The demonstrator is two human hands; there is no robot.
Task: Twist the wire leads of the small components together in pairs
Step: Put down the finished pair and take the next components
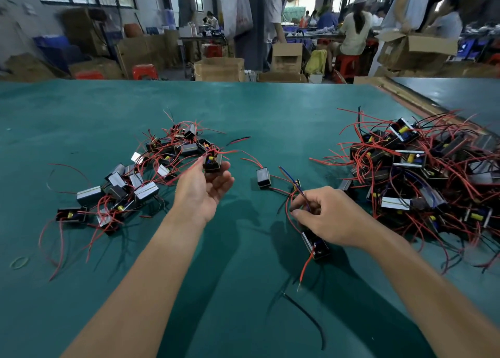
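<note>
Black box (318, 246) under right hand (324, 217): upper end hidden by the wrist.
Wires (297, 192) in that hand's pinch: ends covered inside the grip.
Small box (213, 162) at left hand (203, 192) fingertips: blurred, contact unclear.
Heap (433, 173) right of right hand: cut by the edge.

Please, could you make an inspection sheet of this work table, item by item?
Surface: green table mat, flat.
Job's things: small pile of components at left; large pile at right; single component between them.
Clutter: rubber band near the left edge; loose black wire in front.
Hands: left hand palm up, fingers relaxed, black component at its fingertips; right hand pinches wire leads, second component hangs below it.
Cables: red leads tangled through both piles.
Surroundings: people, cardboard boxes, red stools behind the table.
</note>
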